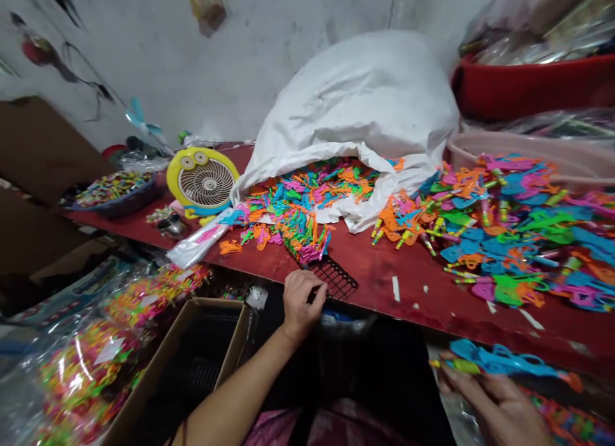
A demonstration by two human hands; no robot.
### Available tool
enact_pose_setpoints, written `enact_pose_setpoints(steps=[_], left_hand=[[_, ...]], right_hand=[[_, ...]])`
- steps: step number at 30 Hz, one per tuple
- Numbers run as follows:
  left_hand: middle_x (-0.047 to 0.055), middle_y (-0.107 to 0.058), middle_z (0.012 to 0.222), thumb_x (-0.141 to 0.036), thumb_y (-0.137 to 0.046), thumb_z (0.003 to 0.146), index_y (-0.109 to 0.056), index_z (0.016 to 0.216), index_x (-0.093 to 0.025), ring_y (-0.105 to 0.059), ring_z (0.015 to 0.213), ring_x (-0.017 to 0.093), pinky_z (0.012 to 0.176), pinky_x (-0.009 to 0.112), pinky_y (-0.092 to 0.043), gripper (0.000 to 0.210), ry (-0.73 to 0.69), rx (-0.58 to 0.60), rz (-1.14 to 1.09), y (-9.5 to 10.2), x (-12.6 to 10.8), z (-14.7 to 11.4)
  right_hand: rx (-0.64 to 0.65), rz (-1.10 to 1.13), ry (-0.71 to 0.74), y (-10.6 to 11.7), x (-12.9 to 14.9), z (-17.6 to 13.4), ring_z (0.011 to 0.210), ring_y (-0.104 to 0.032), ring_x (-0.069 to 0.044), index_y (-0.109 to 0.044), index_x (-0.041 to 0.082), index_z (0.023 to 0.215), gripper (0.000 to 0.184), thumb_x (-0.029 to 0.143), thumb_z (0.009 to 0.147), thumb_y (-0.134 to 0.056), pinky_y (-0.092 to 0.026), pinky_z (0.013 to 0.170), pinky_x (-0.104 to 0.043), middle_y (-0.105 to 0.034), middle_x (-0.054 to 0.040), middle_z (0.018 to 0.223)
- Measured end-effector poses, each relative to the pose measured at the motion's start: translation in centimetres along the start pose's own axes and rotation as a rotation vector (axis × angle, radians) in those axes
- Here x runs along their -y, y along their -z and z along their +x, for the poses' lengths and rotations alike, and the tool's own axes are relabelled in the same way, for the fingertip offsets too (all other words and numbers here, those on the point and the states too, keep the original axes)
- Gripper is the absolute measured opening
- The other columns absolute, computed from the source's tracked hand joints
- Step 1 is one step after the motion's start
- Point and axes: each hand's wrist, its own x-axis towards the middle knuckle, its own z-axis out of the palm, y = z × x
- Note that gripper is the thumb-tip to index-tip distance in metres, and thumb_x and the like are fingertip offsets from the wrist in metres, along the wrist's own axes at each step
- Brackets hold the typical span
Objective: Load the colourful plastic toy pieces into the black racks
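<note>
My left hand (pixel 302 298) is at the table's front edge, fingers curled and thumb bent toward them. It is beside the near end of a black plastic grid rack (pixel 340 279); whether it pinches anything is hidden. Bright flat plastic pieces (pixel 307 238) stand packed in the rack's far part. At the lower right, my right hand (pixel 500 401) is closed on a blue flat plastic toy piece (pixel 504 358) with a yellow-green tube at one end and an orange tip at the other. The hand is off the table's front edge and slightly blurred.
A white sack (pixel 365 93) spills coloured pieces onto the red table (pixel 384 286). More pieces with small tubes (pixel 509 234) are heaped at right, before a pink basin (pixel 533 154). A yellow fan (pixel 202 180) stands left. Below are an open carton (pixel 235 343) and filled clear bags (pixel 86 363).
</note>
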Motion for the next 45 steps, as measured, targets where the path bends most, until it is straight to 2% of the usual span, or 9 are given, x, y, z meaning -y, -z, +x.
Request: enact_pose_setpoints(steps=[5,8,13,19,24,29,34,39,45], left_hand=[[0.01,-0.062,0.099,-0.035,-0.069,0.08,-0.057,0.098,-0.018,-0.059,0.095,0.023,0.089,0.043,-0.047,0.028,0.297,-0.21,0.12,-0.3,1.1,-0.8],[0.015,-0.06,0.118,-0.034,-0.07,0.079,-0.048,0.125,-0.015,-0.057,0.111,0.027,0.098,0.047,-0.045,0.055,0.361,-0.121,0.079,-0.4,2.2,0.1],[0.013,-0.061,0.125,-0.019,-0.061,0.081,-0.049,0.129,-0.017,-0.057,0.118,0.026,0.104,0.047,-0.044,0.05,0.41,0.025,0.008,-0.4,3.6,2.3],[0.015,-0.06,0.125,-0.036,-0.075,0.071,-0.047,0.129,-0.015,-0.055,0.118,0.031,0.104,0.048,-0.042,0.068,0.468,0.079,0.065,-1.4,3.5,4.8],[0.014,-0.064,0.114,-0.022,-0.068,0.071,-0.047,0.127,-0.014,-0.057,0.112,0.031,0.102,0.049,-0.04,0.06,0.522,0.132,0.14,-2.4,3.6,6.4],[0.011,-0.066,0.112,-0.015,-0.061,0.072,-0.056,0.113,-0.017,-0.058,0.111,0.029,0.107,0.049,-0.036,0.041,0.426,0.322,0.088,-2.1,5.0,7.4],[0.008,-0.055,0.139,-0.016,-0.06,0.074,-0.054,0.124,-0.022,-0.046,0.132,0.026,0.118,0.053,-0.018,0.051,0.301,0.55,-0.082,-1.7,6.2,8.0],[0.005,-0.048,0.147,-0.019,-0.056,0.077,-0.052,0.129,-0.024,-0.04,0.138,0.023,0.12,0.052,-0.013,0.052,0.256,0.676,-0.112,-2.0,5.4,8.7],[0.008,-0.047,0.147,-0.023,-0.054,0.079,-0.05,0.131,-0.022,-0.038,0.139,0.024,0.12,0.05,-0.012,0.052,0.218,0.738,-0.085,-2.5,4.4,8.8]], right_hand=[[0.191,-0.113,0.297,-5.4,6.3,3.4,0.058,-0.059,-0.018,-0.06,0.021,0.058,0.045,0.063,0.072,-0.064,-0.049,0.058,-0.027,-0.061,-0.0044,0.058],[0.275,-0.087,0.348,-7.9,8.3,5.2,0.057,-0.057,-0.015,-0.06,0.02,0.068,0.044,0.064,0.075,-0.061,-0.046,0.055,-0.026,-0.059,-0.0021,0.057],[0.315,-0.092,0.336,-10.5,9.8,7.4,0.05,-0.052,-0.013,-0.06,0.019,0.077,0.05,0.068,0.069,-0.065,-0.039,0.046,-0.023,-0.059,-0.0005,0.056],[0.328,-0.102,0.346,-11.0,9.1,9.7,0.05,-0.052,-0.012,-0.061,0.017,0.08,0.053,0.068,0.067,-0.068,-0.038,0.046,-0.023,-0.059,-0.0003,0.058],[0.344,-0.035,0.33,-11.1,8.8,10.4,0.052,-0.053,-0.01,-0.062,0.017,0.089,0.048,0.061,0.073,-0.068,-0.04,0.047,-0.022,-0.063,-0.0017,0.069],[0.309,-0.064,0.297,-10.7,9.0,10.1,0.057,-0.058,-0.013,-0.065,0.016,0.083,0.045,0.06,0.071,-0.07,-0.044,0.049,-0.023,-0.067,-0.0053,0.071],[0.266,-0.209,0.334,-9.9,8.9,9.4,0.059,-0.06,-0.017,-0.069,0.017,0.072,0.042,0.059,0.069,-0.07,-0.045,0.049,-0.025,-0.067,-0.006,0.064],[0.187,-0.191,0.326,-11.2,8.7,7.9,0.046,-0.052,-0.014,-0.063,0.017,0.054,0.043,0.057,0.069,-0.071,-0.039,0.04,-0.024,-0.061,-0.0052,0.051],[0.139,-0.135,0.543,-13.5,7.4,7.6,0.059,-0.059,-0.016,-0.069,0.015,0.077,0.026,0.041,0.079,-0.066,-0.049,0.057,-0.027,-0.066,-0.0048,0.067]])
